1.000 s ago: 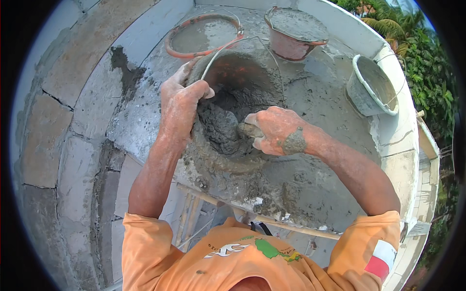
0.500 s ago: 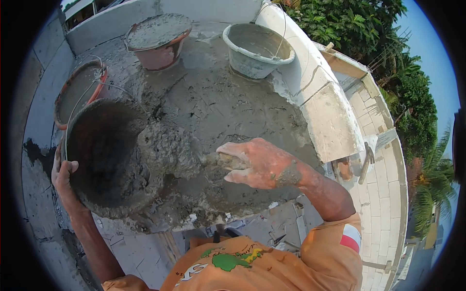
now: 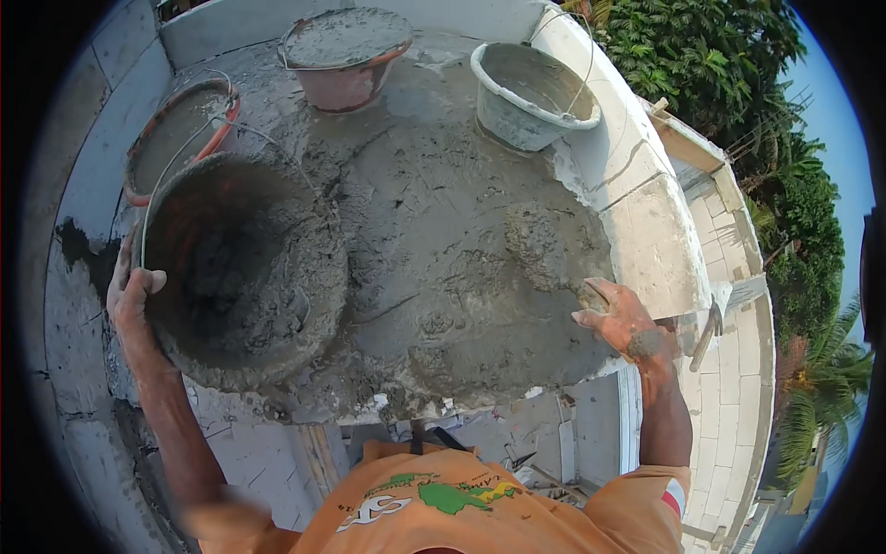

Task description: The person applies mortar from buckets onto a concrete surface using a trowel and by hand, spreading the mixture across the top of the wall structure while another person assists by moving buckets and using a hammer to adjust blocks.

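Note:
My left hand (image 3: 136, 286) is closed on the left rim of a tilted, mortar-coated bucket (image 3: 337, 277), its thumb over the edge beside the wire handle. Grey mortar (image 3: 277, 268) lies inside along the bucket's right wall; the deep left part is dark. Over at the right of the slab, my right hand (image 3: 618, 319) grips the handle of a trowel (image 3: 592, 297). Its blade is hidden by a rough heap of mortar (image 3: 535, 240). Wet mortar (image 3: 434, 249) covers the slab between the two hands. A mortar smear sticks to my right wrist.
An orange-rimmed bucket (image 3: 141, 196) stands behind the tilted one. Farther back are a full reddish bucket (image 3: 341, 88) and a pale basin (image 3: 521, 127). Low block walls (image 3: 660, 249) edge the slab. A hammer-like tool (image 3: 709, 334) lies at the right, above a long drop.
My right hand has swung right with the trowel, from beside the bucket's mouth to the slab's right side. The bucket has tipped back more upright, my left hand still on its rim.

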`<state>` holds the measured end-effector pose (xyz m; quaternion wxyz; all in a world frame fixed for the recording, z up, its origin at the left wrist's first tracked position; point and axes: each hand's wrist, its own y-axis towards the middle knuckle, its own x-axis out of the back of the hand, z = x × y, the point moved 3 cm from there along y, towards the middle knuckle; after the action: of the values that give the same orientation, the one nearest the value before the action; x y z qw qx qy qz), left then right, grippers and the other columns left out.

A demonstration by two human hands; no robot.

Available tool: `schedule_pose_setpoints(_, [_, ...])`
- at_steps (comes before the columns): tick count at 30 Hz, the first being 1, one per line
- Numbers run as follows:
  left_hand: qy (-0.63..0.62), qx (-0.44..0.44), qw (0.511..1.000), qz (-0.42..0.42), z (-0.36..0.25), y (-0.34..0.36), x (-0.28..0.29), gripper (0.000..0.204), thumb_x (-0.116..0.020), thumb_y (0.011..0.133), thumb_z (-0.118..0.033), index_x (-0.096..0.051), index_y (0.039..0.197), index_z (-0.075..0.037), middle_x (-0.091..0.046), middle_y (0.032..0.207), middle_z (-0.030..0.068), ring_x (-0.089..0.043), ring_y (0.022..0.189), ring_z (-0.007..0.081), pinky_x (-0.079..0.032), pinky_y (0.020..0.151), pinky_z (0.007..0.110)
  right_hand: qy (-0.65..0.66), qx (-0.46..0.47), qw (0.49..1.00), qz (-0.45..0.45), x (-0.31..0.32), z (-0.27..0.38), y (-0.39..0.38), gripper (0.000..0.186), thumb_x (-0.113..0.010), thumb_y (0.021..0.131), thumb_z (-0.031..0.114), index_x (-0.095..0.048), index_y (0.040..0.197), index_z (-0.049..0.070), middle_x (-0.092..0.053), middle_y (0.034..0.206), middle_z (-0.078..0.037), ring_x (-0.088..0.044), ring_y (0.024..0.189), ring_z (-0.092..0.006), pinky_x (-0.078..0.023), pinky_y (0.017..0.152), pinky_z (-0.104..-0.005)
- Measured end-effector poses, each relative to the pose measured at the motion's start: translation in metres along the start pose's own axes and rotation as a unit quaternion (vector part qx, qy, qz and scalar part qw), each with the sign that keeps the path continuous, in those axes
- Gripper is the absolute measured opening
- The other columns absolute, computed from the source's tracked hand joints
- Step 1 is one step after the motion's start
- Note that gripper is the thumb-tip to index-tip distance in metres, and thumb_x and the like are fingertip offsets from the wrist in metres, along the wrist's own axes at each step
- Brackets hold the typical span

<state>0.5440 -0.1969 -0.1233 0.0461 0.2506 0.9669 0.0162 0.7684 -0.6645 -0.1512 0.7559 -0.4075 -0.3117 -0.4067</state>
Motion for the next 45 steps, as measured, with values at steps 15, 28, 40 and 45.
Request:
schedule_pose_setpoints(15, [0.041,0.025,0.998,-0.041,-0.014,-0.006,-0.009,0.079,-0.056,0.063,-0.009,-0.045,0.139,0.011,-0.059,0.119,0.0175,-0.058,0.107,0.0245,-0.041,0.097,0.03,0.108,0.105,0.986,0.068,-0.013,0.071,0.055,0.06,-0.079,0.074,0.025,-0.059,0.124,-0.002,-0.061,0.084,-0.005,-0.056,0.064,-0.0139,-0.047,0.056,-0.0309])
schedule_pose_setpoints(28, [-0.004,0.068,0.998,-0.005,-0.006,-0.012,0.022,0.062,-0.056,0.067,-0.001,-0.051,0.128,0.01,-0.06,0.102,0.0153,-0.061,0.086,0.0216,-0.051,0.077,0.032,0.023,0.148,0.986,0.074,-0.05,0.094,0.08,0.049,-0.072,0.075,0.017,-0.061,0.118,-0.004,-0.061,0.085,-0.008,-0.056,0.067,-0.0173,-0.047,0.06,-0.0333])
schedule_pose_setpoints(40, [-0.107,0.018,0.989,-0.098,0.004,-0.025,0.093,0.049,-0.058,0.062,0.008,-0.062,0.111,0.005,-0.054,0.086,0.0036,-0.05,0.071,0.0137,-0.041,0.062,0.026,0.045,0.21,0.973,0.079,-0.071,0.119,0.051,0.049,-0.071,0.073,0.018,-0.06,0.116,-0.004,-0.056,0.076,-0.002,-0.049,0.06,-0.0117,-0.042,0.054,-0.0284])
schedule_pose_setpoints(45, [-0.057,-0.025,0.98,-0.189,-0.024,-0.052,0.147,0.067,-0.057,0.065,0.009,-0.051,0.132,0.009,-0.054,0.087,0.0047,-0.053,0.073,0.0138,-0.045,0.066,0.026,0.004,0.207,0.969,0.134,-0.085,0.122,0.032,0.051,-0.074,0.077,0.016,-0.06,0.122,-0.004,-0.066,0.098,-0.01,-0.061,0.092,-0.0211,-0.048,0.087,-0.0322])
